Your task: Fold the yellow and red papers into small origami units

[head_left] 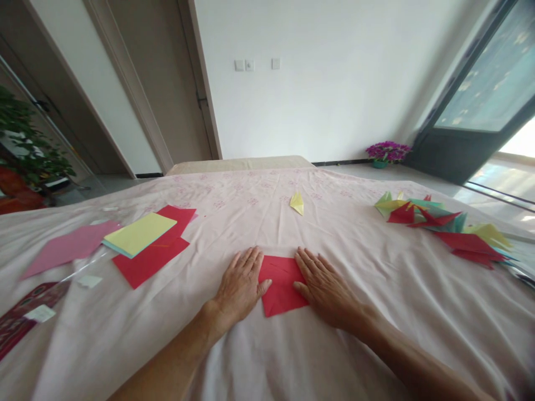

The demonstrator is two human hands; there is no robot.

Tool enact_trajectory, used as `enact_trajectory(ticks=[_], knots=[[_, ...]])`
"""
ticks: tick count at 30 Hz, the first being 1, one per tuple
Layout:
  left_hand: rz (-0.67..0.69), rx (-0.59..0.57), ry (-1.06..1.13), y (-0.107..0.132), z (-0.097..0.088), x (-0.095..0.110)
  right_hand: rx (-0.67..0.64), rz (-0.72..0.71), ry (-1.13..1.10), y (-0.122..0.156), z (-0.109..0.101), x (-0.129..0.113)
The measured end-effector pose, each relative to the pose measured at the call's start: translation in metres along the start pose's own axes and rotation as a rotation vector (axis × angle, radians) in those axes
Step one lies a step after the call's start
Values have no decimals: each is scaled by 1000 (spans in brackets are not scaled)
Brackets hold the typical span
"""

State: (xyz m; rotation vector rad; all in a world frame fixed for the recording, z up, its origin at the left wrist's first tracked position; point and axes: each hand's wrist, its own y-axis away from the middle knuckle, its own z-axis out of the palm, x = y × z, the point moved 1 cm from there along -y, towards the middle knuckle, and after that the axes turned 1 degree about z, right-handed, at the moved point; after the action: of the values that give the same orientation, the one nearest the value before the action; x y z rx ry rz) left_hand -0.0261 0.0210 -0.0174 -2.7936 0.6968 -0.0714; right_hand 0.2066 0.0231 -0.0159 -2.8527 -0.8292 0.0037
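Observation:
A square of red paper [283,289] lies flat in front of me on the cloth, with a slanting crease line near its top. On its left edge rests my left hand [244,283], fingers stretched forward and thumb on the paper. My right hand [324,284] lies flat over the right edge in the same way, its thumb pointing inward. Neither hand grips anything. Beyond the paper, a small folded yellow paper piece [297,204] sits by itself.
Pink paper [69,245], red sheets [152,264] and a yellow sheet [142,233] lie at left, near a dark red package [25,312]. Several folded paper figures [434,217] are heaped at right. The pale pink tablecloth [234,362] is wrinkled.

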Motion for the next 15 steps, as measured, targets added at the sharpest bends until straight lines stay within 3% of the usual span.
enact_trajectory(ticks=[4, 8, 11, 15], knots=[[-121, -6, -47, 1, -1, -16, 2, 13, 19, 10, 2, 12], [-305, 36, -73, 4, -4, -29, -39, 65, 30, 7, 1, 6], [-345, 72, -12, 12, -13, -21, -47, 145, 39, 3, -9, -5], [-323, 86, 137, 22, -30, 6, -12, 251, 6, 2, -39, -20]])
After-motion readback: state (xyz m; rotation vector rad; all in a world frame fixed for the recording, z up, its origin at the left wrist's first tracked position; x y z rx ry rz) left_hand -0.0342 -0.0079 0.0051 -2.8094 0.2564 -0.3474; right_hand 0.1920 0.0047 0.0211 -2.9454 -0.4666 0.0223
